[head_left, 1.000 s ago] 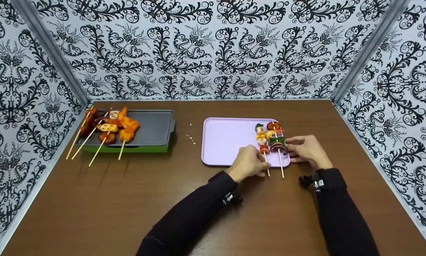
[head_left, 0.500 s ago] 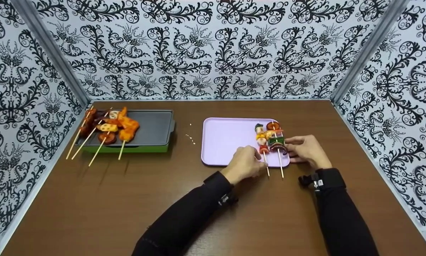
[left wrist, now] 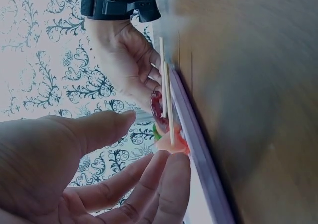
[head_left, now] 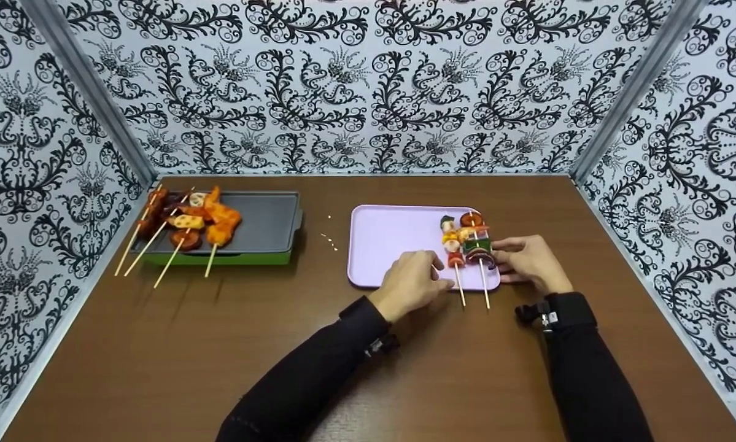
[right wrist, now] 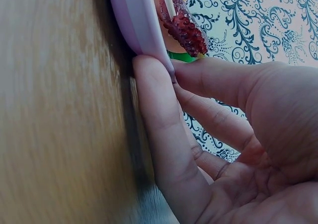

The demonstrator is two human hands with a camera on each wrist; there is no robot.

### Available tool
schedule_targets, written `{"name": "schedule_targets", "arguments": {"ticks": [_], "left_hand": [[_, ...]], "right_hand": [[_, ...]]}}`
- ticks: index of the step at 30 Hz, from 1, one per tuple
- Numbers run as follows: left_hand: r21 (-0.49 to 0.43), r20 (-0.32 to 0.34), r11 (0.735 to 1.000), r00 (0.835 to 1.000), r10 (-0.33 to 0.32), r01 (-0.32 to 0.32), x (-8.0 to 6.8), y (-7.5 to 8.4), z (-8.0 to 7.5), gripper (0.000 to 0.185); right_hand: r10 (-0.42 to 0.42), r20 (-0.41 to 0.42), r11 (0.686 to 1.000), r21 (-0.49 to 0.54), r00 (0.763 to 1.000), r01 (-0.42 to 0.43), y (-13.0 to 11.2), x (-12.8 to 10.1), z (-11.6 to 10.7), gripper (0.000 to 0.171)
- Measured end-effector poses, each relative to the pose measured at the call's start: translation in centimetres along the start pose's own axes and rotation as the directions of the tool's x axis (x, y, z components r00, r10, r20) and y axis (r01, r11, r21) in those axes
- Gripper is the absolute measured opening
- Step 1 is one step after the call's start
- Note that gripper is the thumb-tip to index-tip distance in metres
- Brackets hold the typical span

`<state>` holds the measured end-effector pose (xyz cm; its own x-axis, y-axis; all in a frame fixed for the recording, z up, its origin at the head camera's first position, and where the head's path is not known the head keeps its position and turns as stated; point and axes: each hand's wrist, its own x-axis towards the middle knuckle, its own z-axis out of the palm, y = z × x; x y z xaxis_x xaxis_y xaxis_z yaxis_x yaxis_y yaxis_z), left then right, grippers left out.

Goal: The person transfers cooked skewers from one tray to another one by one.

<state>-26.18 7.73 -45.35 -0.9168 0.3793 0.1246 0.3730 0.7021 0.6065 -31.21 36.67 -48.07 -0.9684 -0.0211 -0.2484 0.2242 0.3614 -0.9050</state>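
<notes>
Neither hand grips a skewer: both sit at the near edge of the pink tray (head_left: 392, 236), fingers loosely bent and parted

Right hand (head_left: 530, 263) rests against the tray's right near corner, thumb and fingertips (right wrist: 154, 80) touching its rim, nothing pinched; left hand (head_left: 412, 283) hovers just left of the two skewers (head_left: 469, 245), fingers (left wrist: 164, 179) relaxed and apart, holding nothing; the skewers lie side by side on the tray's right part, long axes running away from the person, bare stick ends poking over the near rim toward the wooden table (head_left: 220, 344); those ends lie between the hands, the left hand seeming nearer them; well apart to the left, a dark grill pan (head_left: 263, 224) carries more skewers (head_left: 189, 224)
</notes>
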Motion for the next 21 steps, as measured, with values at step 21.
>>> {"name": "schedule_targets", "arguments": {"ticks": [21], "left_hand": [[0.265,-0.109,0.951,0.975,0.191,-0.157,-2.5,-1.9,-3.0,0.07]], "right_hand": [[-0.005,-0.005,1.0,0.002,1.0,0.005,0.0,0.0,0.1,0.04]]}}
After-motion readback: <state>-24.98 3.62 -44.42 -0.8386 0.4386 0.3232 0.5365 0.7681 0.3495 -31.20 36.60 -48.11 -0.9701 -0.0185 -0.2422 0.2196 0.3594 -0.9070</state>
